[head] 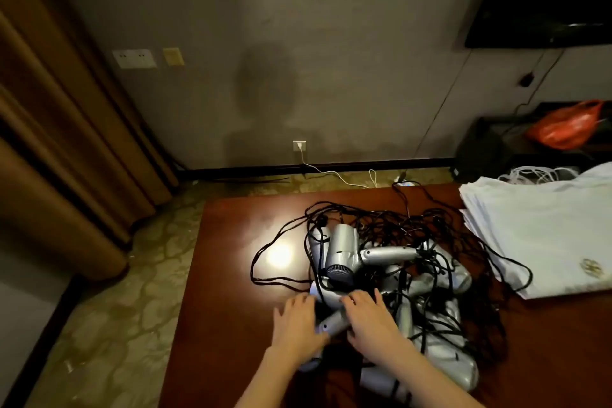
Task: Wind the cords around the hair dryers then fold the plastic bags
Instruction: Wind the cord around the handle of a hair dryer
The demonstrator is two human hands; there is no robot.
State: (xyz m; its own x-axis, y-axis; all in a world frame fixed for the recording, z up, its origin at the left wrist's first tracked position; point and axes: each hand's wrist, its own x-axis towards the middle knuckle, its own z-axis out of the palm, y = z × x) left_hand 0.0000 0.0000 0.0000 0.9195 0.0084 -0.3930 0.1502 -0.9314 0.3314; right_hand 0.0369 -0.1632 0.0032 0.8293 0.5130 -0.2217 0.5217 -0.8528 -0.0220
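Cord-winding is just starting: left hand (296,325) and right hand (371,321), grips apart, rest on a hair dryer (331,325) needing freeing from tangled cords (397,228)

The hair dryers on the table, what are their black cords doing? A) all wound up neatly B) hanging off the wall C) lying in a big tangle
C: the black cords sprawl in loose, crossing loops over the silver hair dryers and the table, none wound.

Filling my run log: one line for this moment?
stage: start | both hands on silver hair dryer | black cords tangled | white plastic bags stacked right
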